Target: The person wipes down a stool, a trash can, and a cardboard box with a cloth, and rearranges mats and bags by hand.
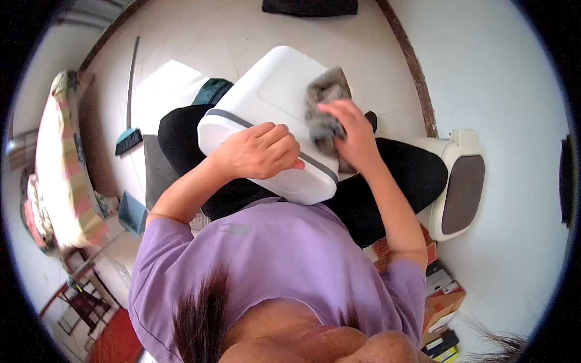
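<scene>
A white plastic bin (pixel 275 85) with rounded corners and a dark grey band lies tilted across my lap. My left hand (pixel 260 151) is closed over the band near the bin's lower end, its knuckles up and the fingertips hidden. On the bin's right side my right hand (pixel 351 130) grips a crumpled grey-brown cloth (pixel 327 94), which presses against the white surface. The right fingers are slightly blurred.
A broom (pixel 128 140) and a blue dustpan (pixel 132 213) are on the left, near a bed with a striped cover (pixel 66 163). At right, a white appliance with a dark panel (pixel 463 193) stands by the wall, above several boxes (pixel 445 302).
</scene>
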{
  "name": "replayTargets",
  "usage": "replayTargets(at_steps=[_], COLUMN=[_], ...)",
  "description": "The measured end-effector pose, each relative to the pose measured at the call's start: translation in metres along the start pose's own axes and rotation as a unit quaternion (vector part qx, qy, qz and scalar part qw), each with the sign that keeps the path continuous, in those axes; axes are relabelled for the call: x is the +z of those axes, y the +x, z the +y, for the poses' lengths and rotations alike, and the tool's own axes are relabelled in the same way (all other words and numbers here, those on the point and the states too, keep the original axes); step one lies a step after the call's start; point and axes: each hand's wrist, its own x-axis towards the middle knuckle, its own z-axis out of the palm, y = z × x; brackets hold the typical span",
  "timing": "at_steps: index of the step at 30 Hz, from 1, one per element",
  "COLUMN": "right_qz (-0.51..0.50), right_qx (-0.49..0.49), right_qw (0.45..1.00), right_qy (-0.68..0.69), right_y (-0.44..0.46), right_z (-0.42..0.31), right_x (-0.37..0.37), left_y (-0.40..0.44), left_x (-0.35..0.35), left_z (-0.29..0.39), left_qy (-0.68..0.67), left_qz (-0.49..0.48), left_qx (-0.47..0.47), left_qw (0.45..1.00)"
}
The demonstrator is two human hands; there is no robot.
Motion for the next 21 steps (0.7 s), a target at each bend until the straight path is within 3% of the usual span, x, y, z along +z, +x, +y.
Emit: replayTargets(at_steps=[3,7,9,13,15,18,19,21], right_qz=[0.035,0.088,0.2,0.054,0.059,0.072,-0.015,0.031], right_qx=[0.09,0.184,0.098,-0.029,-0.128,-0.006,0.113,0.218], right_qw=[0.98,0.957,0.963,0.997,0.989,0.985,0.974,0.958], right_qy=[-0.173,-0.205,-0.15,0.044,0.049,-0.158,-0.195,-0.185], right_y=[0.023,0.034,0.039,0.043,0.04,0.028,0.027,0.011], right_z=[0.067,0.094,0.057,-0.003,0.006,0.062,0.08,0.128], right_x=[0.016,-0.002,-0.014,0.007,0.039,0.044,0.03,0.013], left_y=[0.004,0.01,0.01,0.015,0.013,0.011,0.011,0.01], left_x=[0.003,-0.005,-0.003,0.003,0.005,0.006,0.007,0.004], left_z=[0.0,0.001,0.001,0.002,0.003,0.004,0.004,0.001], left_qy=[-0.016,-0.036,-0.055,-0.024,-0.047,-0.052,-0.039,-0.03], left_qz=[0.01,-0.018,-0.029,-0.06,-0.073,-0.062,-0.063,-0.057], left_qx=[-0.009,-0.032,-0.034,-0.035,-0.039,-0.044,-0.055,-0.053], left_qw=[1.0,0.999,0.997,0.997,0.995,0.996,0.996,0.997])
